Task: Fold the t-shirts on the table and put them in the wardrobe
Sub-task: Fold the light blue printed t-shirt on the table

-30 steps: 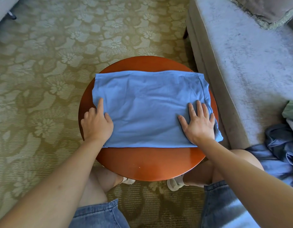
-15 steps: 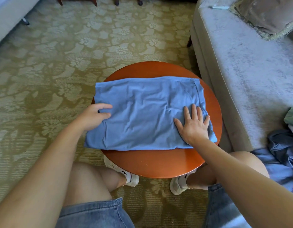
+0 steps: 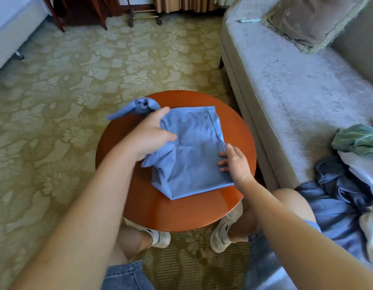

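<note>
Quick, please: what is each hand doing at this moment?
Left hand: closed, gripping the left side of the blue t-shirt, lifted over the table.
Right hand: open, fingers resting on the shirt's right edge.

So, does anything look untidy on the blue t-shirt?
Yes. The left hand grips the blue t-shirt in a bunch, and a twisted end sticks out at the table rim's far left. The rest lies flat.

Soft matt cloth t-shirt [image 3: 189, 155] (creased) on glossy wooden table [image 3: 171, 214].
</note>
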`<act>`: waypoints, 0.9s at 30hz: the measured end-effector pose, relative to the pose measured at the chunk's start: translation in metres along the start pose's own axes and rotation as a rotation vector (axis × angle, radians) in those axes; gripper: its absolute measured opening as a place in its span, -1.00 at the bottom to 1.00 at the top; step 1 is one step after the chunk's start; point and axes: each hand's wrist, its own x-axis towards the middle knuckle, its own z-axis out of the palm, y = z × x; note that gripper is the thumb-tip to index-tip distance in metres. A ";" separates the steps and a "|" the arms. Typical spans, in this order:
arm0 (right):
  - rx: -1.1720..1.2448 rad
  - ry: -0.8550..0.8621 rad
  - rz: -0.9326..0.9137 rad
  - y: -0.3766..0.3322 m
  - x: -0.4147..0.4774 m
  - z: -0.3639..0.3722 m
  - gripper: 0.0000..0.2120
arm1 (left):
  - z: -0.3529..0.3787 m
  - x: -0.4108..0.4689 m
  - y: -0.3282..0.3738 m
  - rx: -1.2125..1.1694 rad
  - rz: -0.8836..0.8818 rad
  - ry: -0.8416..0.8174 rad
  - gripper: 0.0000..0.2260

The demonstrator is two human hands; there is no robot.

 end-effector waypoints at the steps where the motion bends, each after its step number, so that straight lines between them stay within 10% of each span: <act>1: 0.127 -0.038 0.073 0.000 0.003 -0.006 -0.68 | 0.018 0.003 0.009 0.025 0.009 -0.024 -0.34; 9: 0.230 -0.152 0.186 0.012 0.017 -0.023 -0.35 | 0.142 -0.002 0.004 0.005 0.022 -0.139 -0.34; 17: 0.106 -0.212 0.104 0.007 0.011 -0.028 -0.68 | 0.141 -0.018 -0.071 0.651 -0.092 0.046 -0.38; 22: -0.459 0.231 -0.269 -0.014 0.003 -0.026 -0.70 | 0.134 -0.019 -0.084 0.715 -0.006 0.028 -0.32; 27: -0.952 -0.391 -0.644 -0.031 0.018 0.031 -0.60 | 0.128 -0.018 -0.091 0.733 0.051 0.010 -0.24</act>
